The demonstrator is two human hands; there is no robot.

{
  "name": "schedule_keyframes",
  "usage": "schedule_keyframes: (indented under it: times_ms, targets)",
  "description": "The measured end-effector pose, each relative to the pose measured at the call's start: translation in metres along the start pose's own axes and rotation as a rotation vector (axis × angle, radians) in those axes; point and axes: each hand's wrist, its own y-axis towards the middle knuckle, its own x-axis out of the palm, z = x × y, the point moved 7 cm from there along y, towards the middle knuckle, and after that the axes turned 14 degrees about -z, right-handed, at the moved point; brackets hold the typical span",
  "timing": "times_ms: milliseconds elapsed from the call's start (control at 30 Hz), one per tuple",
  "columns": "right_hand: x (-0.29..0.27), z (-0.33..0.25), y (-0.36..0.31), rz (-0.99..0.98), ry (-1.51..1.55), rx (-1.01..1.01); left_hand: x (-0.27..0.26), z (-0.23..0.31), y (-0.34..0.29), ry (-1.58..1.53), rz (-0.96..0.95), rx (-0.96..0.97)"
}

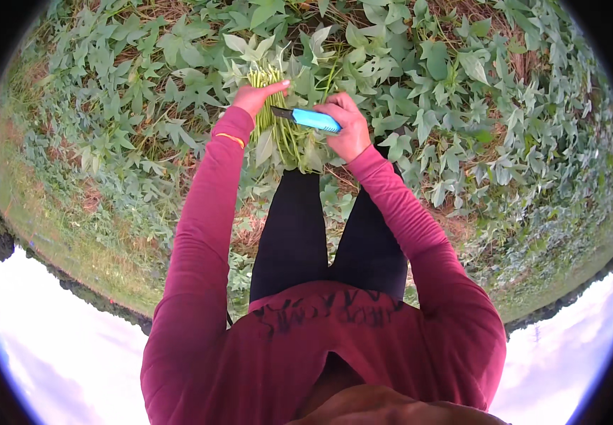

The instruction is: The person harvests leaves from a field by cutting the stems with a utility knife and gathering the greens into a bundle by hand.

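Note:
A thick bundle of leafy green vine cuttings [267, 127] is gathered in my left hand [253, 98], whose fingers wrap round it with the thumb laid across. The cut stem ends point away from me, and leaves and stalks hang down toward my knees. My right hand [349, 127] is closed on a utility knife [315, 120] with a light blue handle. Its dark blade points left and lies across the front of the bundle, close below my left thumb; whether it touches the stems I cannot tell. Right-hand fingertips are partly hidden behind the handle.
Leafy vines [437, 60] with lobed leaves cover the ground ahead and on both sides. Dry brown straw [455, 227] shows between them. My legs in black trousers [289, 241] are just below the bundle. Grass [108, 265] runs toward a distant tree line.

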Motion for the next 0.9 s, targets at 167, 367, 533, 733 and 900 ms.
schedule_keyframes:
  times_ms: [167,367,533,733,900]
  targets:
    - [0.018,-0.012,0.001,-0.097,0.046,-0.060,0.099,0.019,0.003,-0.057,-0.351,-0.024]
    - [-0.070,0.115,0.038,-0.102,-0.381,0.693,0.071,-0.002,-0.010,-0.052,-0.193,-0.083]
    - [-0.031,0.206,0.073,-0.388,-0.617,1.058,0.072,0.001,-0.006,-0.031,-0.267,-0.049]
    - [-0.002,0.130,0.032,0.166,0.542,0.790,0.045,-0.007,-0.065,-0.255,-0.221,0.115]
    - [0.039,0.093,0.042,0.315,0.758,0.578,0.072,0.010,-0.082,-0.212,-0.224,0.223]
